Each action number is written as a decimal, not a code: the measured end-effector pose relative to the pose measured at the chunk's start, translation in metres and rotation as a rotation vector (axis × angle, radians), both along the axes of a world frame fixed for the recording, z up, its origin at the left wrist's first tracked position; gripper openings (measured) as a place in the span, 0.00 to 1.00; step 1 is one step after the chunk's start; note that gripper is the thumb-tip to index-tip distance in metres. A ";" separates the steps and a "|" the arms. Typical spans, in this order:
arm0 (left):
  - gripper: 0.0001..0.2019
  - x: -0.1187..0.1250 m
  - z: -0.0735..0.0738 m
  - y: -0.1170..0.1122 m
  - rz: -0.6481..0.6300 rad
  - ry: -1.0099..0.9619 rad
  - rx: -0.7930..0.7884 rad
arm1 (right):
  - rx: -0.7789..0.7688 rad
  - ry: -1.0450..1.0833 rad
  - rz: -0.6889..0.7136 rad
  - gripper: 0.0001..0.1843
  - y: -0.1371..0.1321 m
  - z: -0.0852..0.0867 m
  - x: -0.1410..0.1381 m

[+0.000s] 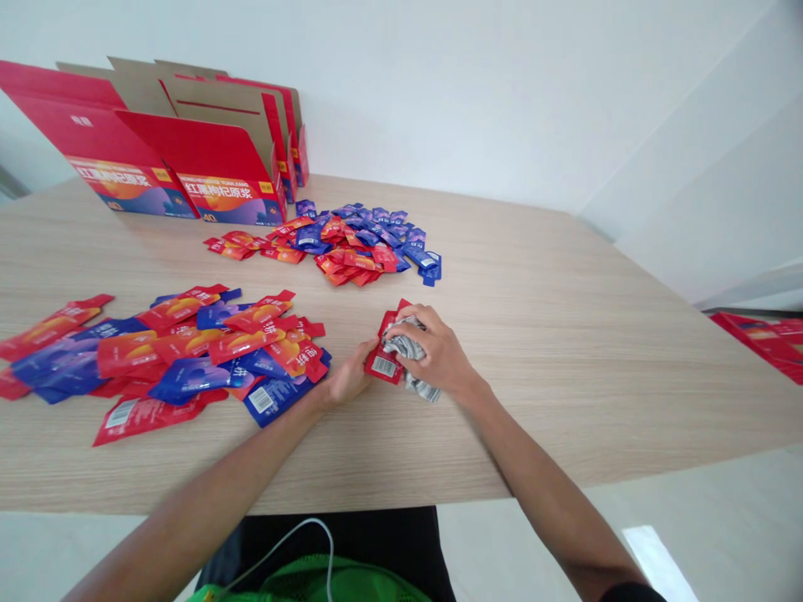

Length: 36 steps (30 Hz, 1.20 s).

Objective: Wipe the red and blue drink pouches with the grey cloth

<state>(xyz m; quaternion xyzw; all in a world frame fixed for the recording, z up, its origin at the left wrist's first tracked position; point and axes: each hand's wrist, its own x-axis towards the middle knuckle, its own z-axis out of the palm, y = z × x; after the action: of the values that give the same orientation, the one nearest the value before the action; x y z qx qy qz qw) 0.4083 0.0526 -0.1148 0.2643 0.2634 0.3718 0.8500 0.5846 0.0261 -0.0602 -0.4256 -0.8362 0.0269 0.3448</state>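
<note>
My right hand [432,347] is closed around a crumpled grey-and-white striped cloth [419,385] and presses it on a red sachet [384,361] that lies on the wooden table [565,351]. My left hand [348,378] pinches the left edge of that same sachet, holding it down. Just left of my left hand spreads a pile of red and blue sachets [188,351].
A second heap of red and blue sachets [351,242] lies further back at the table's middle. Red cardboard boxes with open flaps [188,159] stand at the back left against the white wall. More red packaging [765,343] lies off the table at the right.
</note>
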 end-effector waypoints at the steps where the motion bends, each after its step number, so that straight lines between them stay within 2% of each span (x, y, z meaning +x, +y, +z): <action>1: 0.11 0.001 0.000 0.000 -0.016 -0.009 0.042 | 0.010 0.023 -0.049 0.14 0.000 0.000 0.001; 3: 0.13 0.002 0.001 -0.002 -0.080 -0.031 0.143 | 0.043 0.077 -0.127 0.15 0.000 0.001 0.003; 6: 0.25 0.001 0.005 -0.005 -0.179 -0.039 0.276 | 0.106 0.184 -0.203 0.14 -0.001 0.007 0.004; 8: 0.30 -0.002 0.008 -0.007 -0.207 -0.016 0.329 | 0.140 0.256 -0.238 0.13 -0.002 0.012 0.003; 10: 0.30 -0.002 0.010 -0.009 -0.184 0.024 0.359 | 0.165 0.317 -0.256 0.12 -0.003 0.017 0.003; 15: 0.26 0.002 0.016 -0.012 -0.041 0.059 0.249 | 0.179 0.413 -0.250 0.11 -0.004 0.023 0.005; 21: 0.14 0.004 0.019 -0.007 -0.015 0.046 0.089 | 0.196 0.381 -0.284 0.12 -0.006 0.025 0.009; 25: 0.12 0.005 0.016 -0.004 0.025 -0.019 -0.008 | 0.216 0.300 -0.240 0.16 -0.006 0.023 0.011; 28: 0.10 0.006 0.013 -0.005 0.013 -0.068 -0.038 | 0.150 0.184 -0.184 0.20 -0.005 0.018 0.009; 33: 0.11 0.008 0.009 -0.007 0.036 -0.088 -0.043 | 0.007 -0.068 -0.055 0.17 0.001 0.005 0.001; 36: 0.12 0.008 0.011 -0.007 0.059 -0.075 -0.059 | -0.023 -0.159 0.100 0.13 0.002 0.000 -0.003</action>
<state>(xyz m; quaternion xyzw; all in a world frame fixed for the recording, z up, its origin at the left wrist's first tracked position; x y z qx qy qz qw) 0.4158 0.0454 -0.1041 0.2171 0.2497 0.3984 0.8555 0.5813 0.0281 -0.0606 -0.3879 -0.8808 0.0200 0.2706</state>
